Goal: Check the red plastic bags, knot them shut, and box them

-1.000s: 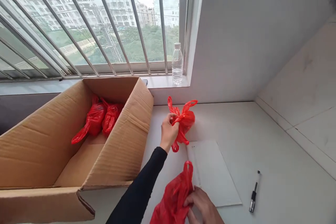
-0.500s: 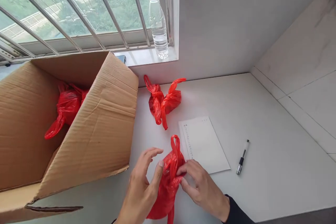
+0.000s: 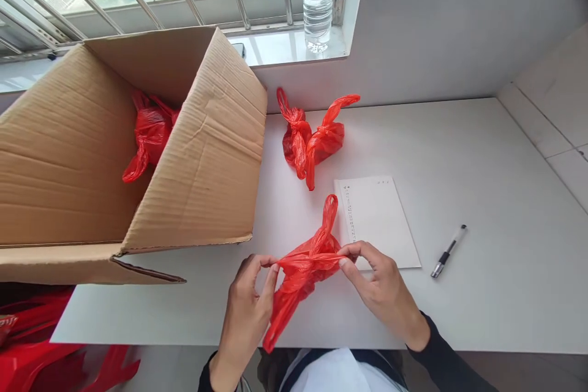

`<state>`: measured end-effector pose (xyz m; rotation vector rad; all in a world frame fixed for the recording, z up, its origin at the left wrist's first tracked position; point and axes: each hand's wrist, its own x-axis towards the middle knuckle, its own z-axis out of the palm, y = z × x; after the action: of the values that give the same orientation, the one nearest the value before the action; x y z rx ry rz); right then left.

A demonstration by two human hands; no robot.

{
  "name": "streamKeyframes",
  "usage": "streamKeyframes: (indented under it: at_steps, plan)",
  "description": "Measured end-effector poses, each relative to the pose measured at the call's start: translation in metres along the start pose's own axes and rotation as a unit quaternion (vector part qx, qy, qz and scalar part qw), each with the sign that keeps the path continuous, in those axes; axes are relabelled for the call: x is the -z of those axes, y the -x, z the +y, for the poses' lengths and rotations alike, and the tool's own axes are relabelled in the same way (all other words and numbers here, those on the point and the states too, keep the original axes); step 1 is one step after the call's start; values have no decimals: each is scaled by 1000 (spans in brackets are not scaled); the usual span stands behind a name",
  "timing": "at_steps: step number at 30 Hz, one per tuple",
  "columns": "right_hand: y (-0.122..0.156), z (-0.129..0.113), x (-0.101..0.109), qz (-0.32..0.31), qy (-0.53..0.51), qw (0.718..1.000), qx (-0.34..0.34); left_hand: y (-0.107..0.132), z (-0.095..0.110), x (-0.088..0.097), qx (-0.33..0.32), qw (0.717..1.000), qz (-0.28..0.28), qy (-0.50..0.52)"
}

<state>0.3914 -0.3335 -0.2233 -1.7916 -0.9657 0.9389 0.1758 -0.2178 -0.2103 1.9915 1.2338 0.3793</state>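
A red plastic bag is stretched between my two hands near the table's front edge. My left hand pinches its left side, and my right hand pinches its right side. One handle loop stands up from the bag's middle and a tail hangs down over the edge. A tied red bag lies further back on the white table. More tied red bags lie inside the open cardboard box to the left.
A sheet of paper lies just beyond my right hand, with a pen to its right. A clear water bottle stands on the window sill. Red plastic shows on the floor at the lower left.
My left hand let go of the tied bag at the back and came down to the front bag. Both hands now pull that bag taut sideways. The view tilted down.
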Motion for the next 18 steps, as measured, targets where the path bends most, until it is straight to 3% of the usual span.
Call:
streamKeyframes:
  at_steps: [2, 8, 12, 14, 18]
  plan:
    - [0, -1, 1, 5, -7, 1000, -20, 2, 4, 3, -2, 1000, 10, 8]
    - [-2, -3, -3, -5, -12, 1000, -20, 8, 11, -5, -108, 994, -30, 18]
    - [-3, 3, 4, 23, -1, 999, -46, 4, -2, 2, -91, 995, 18, 34]
    - [-4, 5, 7, 41, 21, 999, -20, 2, -8, 7, -76, 995, 34, 47]
    - [-8, -4, 1, 35, 67, 991, 113, -1, -5, 6, -94, 992, 5, 79]
